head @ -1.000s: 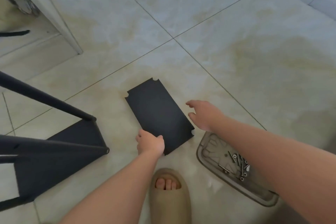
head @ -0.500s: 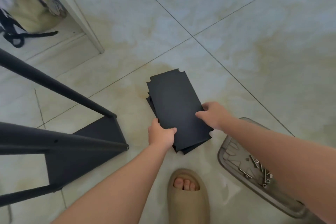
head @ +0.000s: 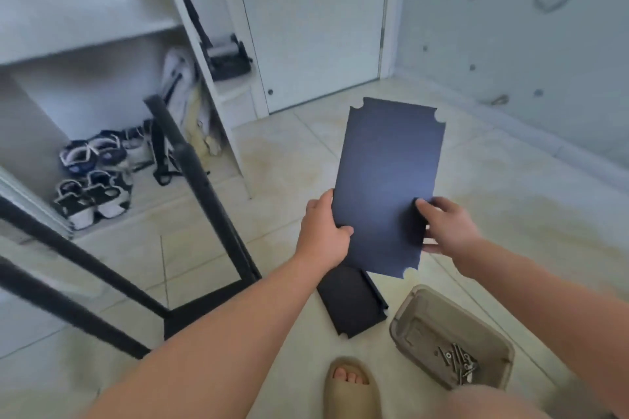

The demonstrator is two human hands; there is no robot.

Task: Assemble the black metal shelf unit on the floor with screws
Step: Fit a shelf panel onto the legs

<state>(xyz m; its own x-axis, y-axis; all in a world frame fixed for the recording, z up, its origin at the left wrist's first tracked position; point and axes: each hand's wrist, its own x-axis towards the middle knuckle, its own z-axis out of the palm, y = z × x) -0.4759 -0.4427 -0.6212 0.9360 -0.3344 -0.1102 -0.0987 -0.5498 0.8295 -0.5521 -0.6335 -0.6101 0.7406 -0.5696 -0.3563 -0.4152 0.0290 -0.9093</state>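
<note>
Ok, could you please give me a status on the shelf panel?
Left hand and right hand both gripping the shelf panel, held above the floor. Second panel on floor beneath. Screws in tray; nothing blocking.

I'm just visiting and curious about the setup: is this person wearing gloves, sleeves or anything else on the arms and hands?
No. The left hand and right hand are bare: no gloves, and no rings, watch or bands that show. No sleeve shows anywhere up to the edge of the view. The only worn item visible is a beige open-toed slipper on one foot.
</note>
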